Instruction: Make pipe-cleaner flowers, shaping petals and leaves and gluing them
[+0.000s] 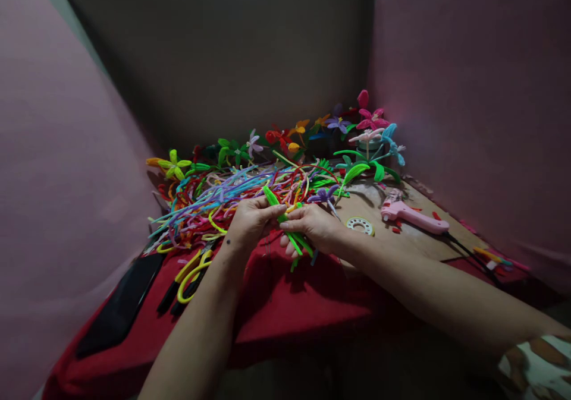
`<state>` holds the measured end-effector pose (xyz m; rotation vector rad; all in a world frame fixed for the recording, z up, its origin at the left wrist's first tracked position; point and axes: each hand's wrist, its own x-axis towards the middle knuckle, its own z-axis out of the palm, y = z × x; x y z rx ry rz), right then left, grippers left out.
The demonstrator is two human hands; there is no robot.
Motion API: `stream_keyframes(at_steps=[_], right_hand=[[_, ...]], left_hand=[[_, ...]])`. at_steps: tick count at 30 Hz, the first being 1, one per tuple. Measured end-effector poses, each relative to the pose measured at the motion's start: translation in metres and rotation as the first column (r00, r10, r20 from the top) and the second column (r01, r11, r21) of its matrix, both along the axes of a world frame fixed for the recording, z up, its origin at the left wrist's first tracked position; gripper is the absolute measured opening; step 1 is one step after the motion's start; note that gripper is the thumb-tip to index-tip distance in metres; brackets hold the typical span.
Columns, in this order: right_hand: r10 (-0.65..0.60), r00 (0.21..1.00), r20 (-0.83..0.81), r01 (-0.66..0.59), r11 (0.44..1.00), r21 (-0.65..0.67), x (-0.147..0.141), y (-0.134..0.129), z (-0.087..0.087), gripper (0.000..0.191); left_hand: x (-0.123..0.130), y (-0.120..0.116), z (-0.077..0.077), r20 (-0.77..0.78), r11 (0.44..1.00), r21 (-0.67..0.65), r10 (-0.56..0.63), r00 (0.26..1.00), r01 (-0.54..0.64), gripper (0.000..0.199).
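Note:
Between my two hands is a bunch of bright green pipe cleaners (300,244), its upper part a folded leaf-like loop and its lower ends hanging free. My left hand (250,220) pinches the upper part between thumb and fingers. Close against it, my right hand (314,226) is closed around the middle, thumb toward the other thumb. A little yellow or orange shows at the fingertips, too small to make out. Just beyond lies a large pile of coloured pipe cleaners (236,185). A purple pipe-cleaner flower (325,195) lies behind my right hand.
Yellow-handled scissors (194,275) and a black flat object (122,305) lie left on the red cloth (294,311). A pink glue gun (417,217) and a tape roll (360,226) lie right on the brown board (401,245). Finished flowers (371,119) stand along the back.

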<state>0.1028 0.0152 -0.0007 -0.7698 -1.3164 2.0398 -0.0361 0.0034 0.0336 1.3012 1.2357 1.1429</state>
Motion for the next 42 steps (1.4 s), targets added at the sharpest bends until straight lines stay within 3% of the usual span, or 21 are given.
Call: stream_keyframes(at_steps=[9,13,17,23,28,33,35,37,39,42], right_hand=[[-0.008,1.000,0.000,0.008,1.000,0.006,0.003,0.000,0.003,0.009],[-0.118,0.989,0.086,0.114,0.992,0.057,0.002,-0.001,0.003,0.009],[-0.122,0.988,0.092,0.113,0.989,0.097,0.001,-0.001,0.000,0.008],[0.026,0.999,0.036,-0.024,0.997,-0.067,0.004,-0.001,0.003,0.009],[0.093,0.996,-0.001,-0.092,0.990,-0.104,0.006,0.000,0.004,0.010],[-0.001,0.999,0.046,0.006,0.994,-0.110,0.004,-0.001,0.005,0.011],[-0.039,0.997,0.066,0.044,0.996,-0.078,0.004,-0.001,0.006,0.011],[-0.066,0.994,0.085,0.070,0.996,-0.050,0.004,-0.002,0.007,0.013],[-0.087,0.991,0.099,0.090,0.996,-0.029,0.004,-0.001,0.006,0.013],[-0.080,0.993,0.086,0.081,0.997,-0.017,0.002,0.001,0.002,0.013]], left_hand=[[-0.010,0.004,-0.004,-0.029,0.994,0.088,-0.056,0.998,0.058,0.023],[-0.011,0.008,-0.006,0.070,0.980,0.175,0.087,0.994,-0.098,0.021],[-0.012,0.012,-0.007,0.150,0.976,0.124,0.162,0.975,-0.181,0.024],[-0.010,0.011,-0.004,0.026,0.949,0.221,0.226,0.974,-0.226,0.018],[-0.008,0.009,-0.004,0.059,0.961,0.185,0.198,0.978,-0.206,0.018],[-0.006,0.011,-0.008,-0.032,0.897,0.328,0.322,0.946,-0.295,0.016],[-0.007,0.012,-0.008,0.010,0.934,0.259,0.253,0.967,-0.247,0.019],[-0.009,0.012,-0.009,0.052,0.983,0.135,0.118,0.992,-0.124,0.023],[-0.011,0.012,-0.010,0.049,0.998,0.068,0.007,0.999,-0.010,0.028],[-0.010,0.012,-0.011,0.024,0.995,0.098,0.016,1.000,-0.018,0.033]])
